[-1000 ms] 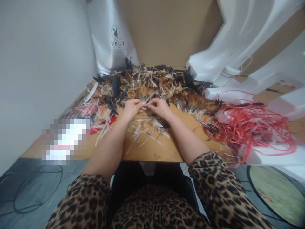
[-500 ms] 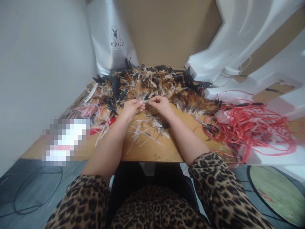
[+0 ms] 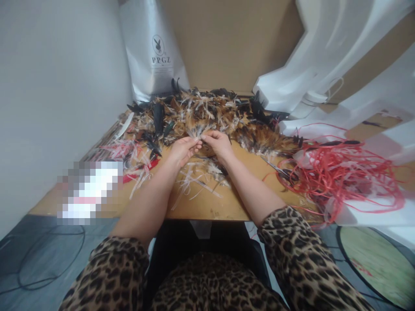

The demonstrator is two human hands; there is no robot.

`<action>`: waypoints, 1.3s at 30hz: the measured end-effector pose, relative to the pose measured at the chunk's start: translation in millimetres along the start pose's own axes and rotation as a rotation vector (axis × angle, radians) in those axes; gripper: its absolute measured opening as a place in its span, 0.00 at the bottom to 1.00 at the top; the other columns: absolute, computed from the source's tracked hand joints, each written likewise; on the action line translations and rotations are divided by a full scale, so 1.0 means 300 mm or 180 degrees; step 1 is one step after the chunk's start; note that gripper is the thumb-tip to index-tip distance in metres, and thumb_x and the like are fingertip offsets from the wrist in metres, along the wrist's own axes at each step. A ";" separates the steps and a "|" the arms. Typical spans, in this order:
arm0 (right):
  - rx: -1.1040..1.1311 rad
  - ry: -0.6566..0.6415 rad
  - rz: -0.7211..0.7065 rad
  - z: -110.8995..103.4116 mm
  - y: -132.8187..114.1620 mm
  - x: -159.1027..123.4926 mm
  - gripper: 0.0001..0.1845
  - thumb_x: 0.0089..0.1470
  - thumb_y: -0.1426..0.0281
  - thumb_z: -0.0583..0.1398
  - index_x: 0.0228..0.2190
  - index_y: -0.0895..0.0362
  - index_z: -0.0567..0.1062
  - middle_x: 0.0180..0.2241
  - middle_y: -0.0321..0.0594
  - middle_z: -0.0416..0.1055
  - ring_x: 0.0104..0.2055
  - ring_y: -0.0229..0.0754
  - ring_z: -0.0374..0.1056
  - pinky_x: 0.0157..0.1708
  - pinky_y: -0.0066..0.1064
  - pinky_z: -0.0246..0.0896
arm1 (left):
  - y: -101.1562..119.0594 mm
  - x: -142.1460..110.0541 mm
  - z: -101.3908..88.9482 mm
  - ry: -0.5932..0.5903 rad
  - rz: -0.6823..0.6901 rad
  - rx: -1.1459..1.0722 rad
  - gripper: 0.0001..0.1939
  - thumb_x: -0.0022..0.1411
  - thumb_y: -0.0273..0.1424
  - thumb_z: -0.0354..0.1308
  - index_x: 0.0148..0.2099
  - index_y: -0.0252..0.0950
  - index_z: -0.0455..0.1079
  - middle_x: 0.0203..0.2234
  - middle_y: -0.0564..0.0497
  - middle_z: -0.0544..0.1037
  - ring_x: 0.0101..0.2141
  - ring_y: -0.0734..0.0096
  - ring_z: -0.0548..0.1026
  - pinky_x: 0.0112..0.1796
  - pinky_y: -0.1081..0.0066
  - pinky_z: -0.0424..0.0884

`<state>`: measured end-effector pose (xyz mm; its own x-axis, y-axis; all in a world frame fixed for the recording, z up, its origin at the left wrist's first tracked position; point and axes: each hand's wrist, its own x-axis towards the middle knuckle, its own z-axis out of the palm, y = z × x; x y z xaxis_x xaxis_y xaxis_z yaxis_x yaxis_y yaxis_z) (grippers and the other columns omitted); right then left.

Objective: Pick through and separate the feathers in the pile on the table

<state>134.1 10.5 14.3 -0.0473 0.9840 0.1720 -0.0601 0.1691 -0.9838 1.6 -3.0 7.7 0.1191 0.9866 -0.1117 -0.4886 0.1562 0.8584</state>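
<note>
My left hand (image 3: 185,149) and my right hand (image 3: 218,144) meet fingertip to fingertip above the table. Both are closed in a pinch on the base of a small bunch of brown and whitish feathers (image 3: 197,129), which fans out away from me. Exactly how each fingertip grips the quills is too small to make out. Just beyond them spreads a heap of brown, black and white feathers (image 3: 210,103). Below my wrists, pale ribbon scraps (image 3: 188,179) and a few loose feathers (image 3: 215,169) lie on the wooden table (image 3: 194,211).
Red ribbon (image 3: 350,177) lies tangled at the right, with scissors (image 3: 282,172) beside it. A row of brown feathers (image 3: 266,139) lies right of my hands. Pink and white strips (image 3: 125,149) are at the left. A silver bag (image 3: 155,82) and white foam pieces (image 3: 285,86) stand behind.
My hands have come closer together, the left one shifting slightly right, so their fingertips now meet at the feather bunch. The bunch stands a little further right.
</note>
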 end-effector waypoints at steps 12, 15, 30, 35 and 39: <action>-0.0560 -0.0139 -0.0219 -0.045 -0.004 0.024 0.13 0.39 0.62 0.62 0.22 0.60 0.73 0.21 0.34 0.69 0.22 0.32 0.60 0.25 0.25 0.55 | 0.001 0.006 -0.015 -0.0059 -0.0093 0.0121 0.05 0.49 0.24 0.61 0.30 0.27 0.70 0.24 0.47 0.76 0.22 0.82 0.72 0.22 0.83 0.67; -0.0682 -0.0176 -0.0259 -0.041 -0.002 0.020 0.12 0.39 0.62 0.61 0.22 0.60 0.73 0.21 0.34 0.69 0.23 0.32 0.60 0.26 0.25 0.55 | -0.002 0.004 -0.012 -0.0087 -0.0073 0.0215 0.04 0.49 0.24 0.61 0.30 0.27 0.70 0.24 0.47 0.76 0.22 0.82 0.72 0.23 0.83 0.67; -0.1065 -0.0297 -0.0325 -0.053 0.011 0.024 0.13 0.40 0.62 0.61 0.26 0.60 0.75 0.24 0.36 0.72 0.25 0.33 0.63 0.29 0.26 0.58 | 0.007 0.013 -0.027 0.0123 0.0285 0.0455 0.08 0.46 0.28 0.64 0.26 0.28 0.70 0.21 0.49 0.75 0.20 0.84 0.70 0.22 0.83 0.66; -0.2400 -0.0706 -0.0322 -0.064 0.027 0.017 0.11 0.41 0.63 0.60 0.23 0.58 0.76 0.23 0.36 0.72 0.25 0.35 0.63 0.27 0.26 0.55 | 0.020 0.033 -0.054 0.0381 0.0512 0.0296 0.07 0.47 0.28 0.63 0.26 0.28 0.69 0.20 0.50 0.74 0.20 0.85 0.69 0.22 0.84 0.65; -0.3294 -0.1009 -0.0458 -0.042 0.038 0.002 0.07 0.40 0.64 0.61 0.23 0.54 0.77 0.26 0.36 0.74 0.28 0.38 0.65 0.28 0.28 0.53 | 0.023 0.029 -0.050 0.0441 0.0471 0.0364 0.08 0.46 0.29 0.63 0.26 0.28 0.69 0.20 0.49 0.74 0.20 0.84 0.69 0.22 0.83 0.65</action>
<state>145.9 13.8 2.4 -0.3707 0.9168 0.1483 0.7752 0.3934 -0.4943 -13.6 7.5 5.2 -0.0703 0.9967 -0.0414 -0.3899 0.0107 0.9208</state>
